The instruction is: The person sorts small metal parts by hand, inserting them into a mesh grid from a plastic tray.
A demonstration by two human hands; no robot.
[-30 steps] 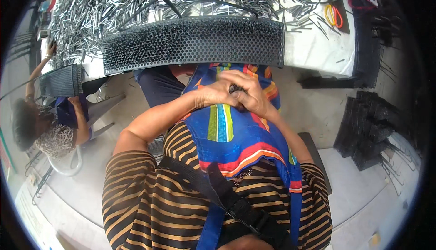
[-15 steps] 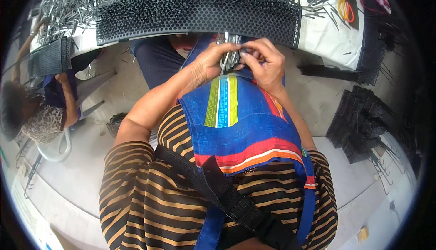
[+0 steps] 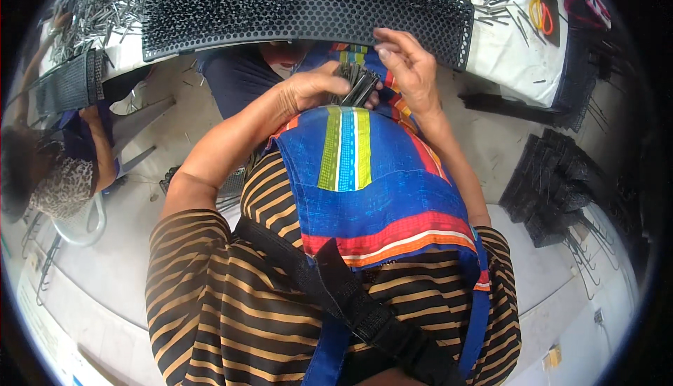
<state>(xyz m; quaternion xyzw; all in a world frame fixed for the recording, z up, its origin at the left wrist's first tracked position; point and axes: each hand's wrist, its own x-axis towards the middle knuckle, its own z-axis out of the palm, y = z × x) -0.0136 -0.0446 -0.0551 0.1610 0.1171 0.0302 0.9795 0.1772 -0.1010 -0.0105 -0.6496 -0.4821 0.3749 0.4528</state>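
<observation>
My left hand (image 3: pixel 315 86) is closed around a bundle of thin black and silvery sticks (image 3: pixel 361 86), held above my lap. My right hand (image 3: pixel 413 74) is raised to the near edge of a long black perforated board (image 3: pixel 392 27). Its thumb and fingertips are drawn in close to the holes; whatever they pinch is too small to make out. Many short dark sticks stand upright in the board's holes, packed densely at its left and far side. Bare holes show along the near side and toward the right.
Loose dark sticks (image 3: pixel 105 8) lie heaped on the white-covered table (image 3: pixel 505 60). Orange-handled scissors (image 3: pixel 541 16) rest at the right. Black mesh pieces (image 3: pixel 554 183) are piled low on the right. Another person (image 3: pixel 66 176) sits at the left beside a smaller dark board (image 3: pixel 73 81).
My right hand has left the bundle and moved up to the board's near edge. The bundle in my left hand has tilted and shifted slightly lower.
</observation>
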